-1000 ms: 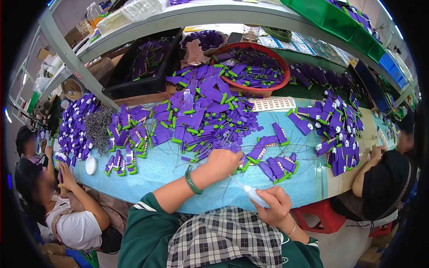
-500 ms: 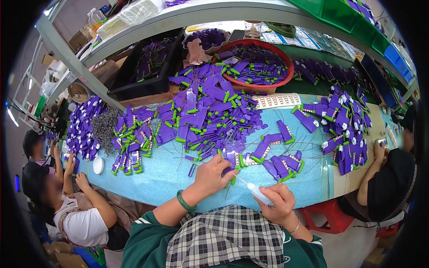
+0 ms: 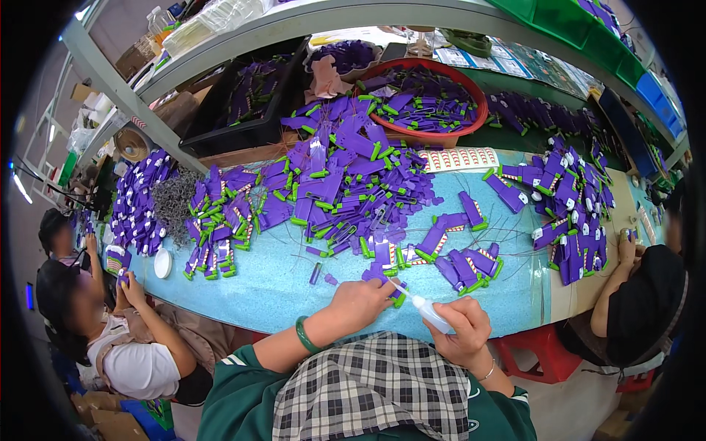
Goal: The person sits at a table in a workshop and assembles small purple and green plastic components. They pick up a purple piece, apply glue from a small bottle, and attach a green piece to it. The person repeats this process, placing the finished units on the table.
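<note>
My left hand [image 3: 359,303] pinches a flat purple plastic piece [image 3: 374,272] with a bright green end, low over the near part of the table; the fingers cover part of it. In my right hand [image 3: 465,331] is a small translucent squeeze bottle [image 3: 429,313], tilted so that its thin needle nozzle reaches the held piece. Whether liquid comes out is too small to see. Just left of the piece lie a narrow purple part [image 3: 315,273] and a tiny purple part [image 3: 331,279]. Finished-looking purple pieces with green ends and wires [image 3: 457,269] lie to the right.
A large heap of purple parts [image 3: 353,187] covers the middle of the blue table. Behind it stand a red basin [image 3: 482,110] and a black crate [image 3: 228,143]. More piles lie left and right, with a white round lid [image 3: 163,263]. Co-workers sit on both sides.
My left hand has drawn slightly toward me with the purple piece. The bottle's tip has followed it closely. A tiny purple part now shows beside the narrow one.
</note>
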### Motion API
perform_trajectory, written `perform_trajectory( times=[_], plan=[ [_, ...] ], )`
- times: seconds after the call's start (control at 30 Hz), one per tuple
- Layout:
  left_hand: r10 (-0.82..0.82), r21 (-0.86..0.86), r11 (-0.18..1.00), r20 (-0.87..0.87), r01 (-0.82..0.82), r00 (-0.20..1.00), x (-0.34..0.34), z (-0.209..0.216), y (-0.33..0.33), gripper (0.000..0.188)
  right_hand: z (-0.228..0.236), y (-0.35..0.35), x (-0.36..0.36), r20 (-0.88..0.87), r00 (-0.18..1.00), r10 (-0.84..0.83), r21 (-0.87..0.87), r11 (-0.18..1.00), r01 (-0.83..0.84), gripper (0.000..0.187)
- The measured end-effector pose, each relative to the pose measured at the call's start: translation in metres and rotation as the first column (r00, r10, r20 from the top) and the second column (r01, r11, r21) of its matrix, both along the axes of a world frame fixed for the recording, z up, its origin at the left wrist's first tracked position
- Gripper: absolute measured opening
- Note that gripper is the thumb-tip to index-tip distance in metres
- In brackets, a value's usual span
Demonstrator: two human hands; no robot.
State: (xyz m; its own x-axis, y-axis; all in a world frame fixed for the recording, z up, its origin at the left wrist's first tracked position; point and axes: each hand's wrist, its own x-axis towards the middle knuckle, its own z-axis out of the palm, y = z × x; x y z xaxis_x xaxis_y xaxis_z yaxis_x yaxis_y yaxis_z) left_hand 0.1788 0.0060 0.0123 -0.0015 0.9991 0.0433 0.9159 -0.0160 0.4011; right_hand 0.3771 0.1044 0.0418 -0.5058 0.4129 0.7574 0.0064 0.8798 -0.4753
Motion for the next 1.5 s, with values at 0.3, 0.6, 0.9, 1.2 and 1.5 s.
perform_trajectory(
  times=[0.3,0.6,0.9,1.2,1.5],
  plan=[
    [0.118,0.111,0.983,0.246,-0.149,0.962,-0.014,0.007,-0.025,0.025,-0.003,-0.004,0.011,0.054,0.998,-0.017,-0.044,0.999,0.02,0.043],
    [0.203,0.148,0.952,0.346,-0.267,0.916,-0.012,0.0,-0.029,0.021,0.0,-0.006,0.018,-0.076,0.993,-0.085,0.025,0.996,0.087,0.04],
    [0.18,0.144,0.969,0.152,-0.202,0.972,0.004,-0.012,-0.034,0.032,0.0,-0.006,0.014,-0.032,0.999,-0.039,0.024,0.999,0.04,0.04],
    [0.135,0.181,0.959,0.389,-0.219,0.911,-0.006,0.008,-0.022,0.024,-0.002,-0.005,0.019,-0.02,0.998,-0.064,0.039,0.997,0.065,0.041],
    [-0.029,0.073,0.997,0.353,0.004,0.935,-0.014,-0.007,0.012,0.024,0.002,-0.005,0.021,0.026,0.997,-0.073,0.023,0.997,0.073,0.042]
  ],
)
